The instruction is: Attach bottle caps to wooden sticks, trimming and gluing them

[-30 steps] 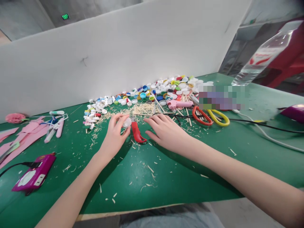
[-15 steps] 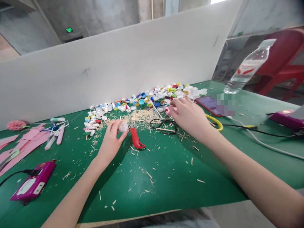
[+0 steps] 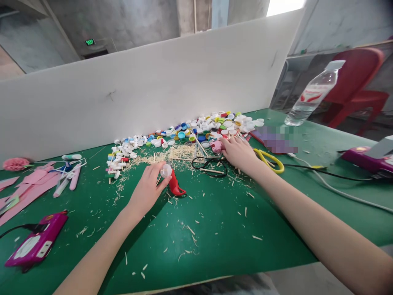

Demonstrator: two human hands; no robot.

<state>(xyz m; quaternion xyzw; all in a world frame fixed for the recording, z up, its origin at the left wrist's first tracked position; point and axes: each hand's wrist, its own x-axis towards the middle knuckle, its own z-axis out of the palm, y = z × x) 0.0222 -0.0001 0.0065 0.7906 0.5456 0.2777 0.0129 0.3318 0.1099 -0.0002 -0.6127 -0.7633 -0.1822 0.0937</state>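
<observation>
A whitish translucent bottle cap (image 3: 166, 170) is pinched between the thumb and fingers of my left hand (image 3: 149, 184), just above a red-handled cutter (image 3: 175, 184) lying on the green table (image 3: 227, 246). My right hand (image 3: 238, 153) reaches to the right end of the pile, beside a pink object (image 3: 216, 146) and near small wooden sticks. Its fingertips are partly hidden, so what they hold, if anything, does not show. Mixed bottle caps (image 3: 201, 127) are heaped along the white partition, with wood shavings (image 3: 181, 152) in front.
Yellow scissors handles (image 3: 276, 164), black cable, a phone (image 3: 273, 140) and a water bottle (image 3: 316, 92) are at the right. Purple power strips (image 3: 38, 241) (image 3: 368, 159) lie at both sides. Pink paper (image 3: 30, 188) and glue sticks lie left.
My left hand has moved slightly right with the cap, now overlapping the cutter's top. My right hand has shifted lower beside the pink object. The camera view has shifted a little.
</observation>
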